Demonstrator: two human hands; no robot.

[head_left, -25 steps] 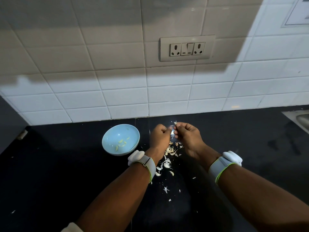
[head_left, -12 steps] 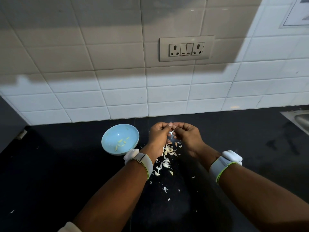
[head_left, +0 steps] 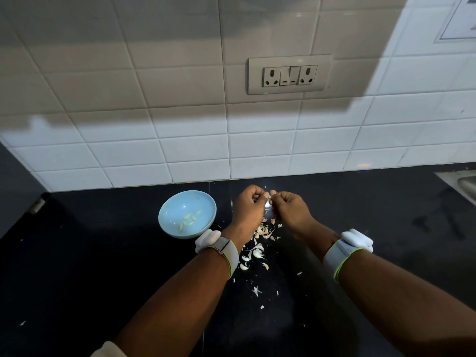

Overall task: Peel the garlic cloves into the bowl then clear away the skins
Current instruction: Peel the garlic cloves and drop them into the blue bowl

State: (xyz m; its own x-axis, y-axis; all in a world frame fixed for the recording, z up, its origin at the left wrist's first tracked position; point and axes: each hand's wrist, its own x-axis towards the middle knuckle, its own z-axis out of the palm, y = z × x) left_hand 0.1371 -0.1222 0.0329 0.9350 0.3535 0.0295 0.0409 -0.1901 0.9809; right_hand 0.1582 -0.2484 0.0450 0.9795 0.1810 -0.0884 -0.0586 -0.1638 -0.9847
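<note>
- Our left hand (head_left: 248, 211) and right hand (head_left: 289, 211) both pinch one garlic clove (head_left: 269, 198), fingers curled, above the black desk (head_left: 103, 266).
- Light blue bowl (head_left: 187, 199) left of hands holds peeled cloves (head_left: 189, 219).
- Skins (head_left: 260, 240) litter desk beneath our wrists.

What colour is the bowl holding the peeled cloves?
Light blue; the bowl shows in the head view.

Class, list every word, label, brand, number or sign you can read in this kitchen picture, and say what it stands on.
None can be read.
Socket plate: no lettering shows, only pin holes and switch marks.
Framed sheet at the top right of the wall: cut off by the edge, too blurred to read.
Wristbands and bowl: no markings visible.
</note>
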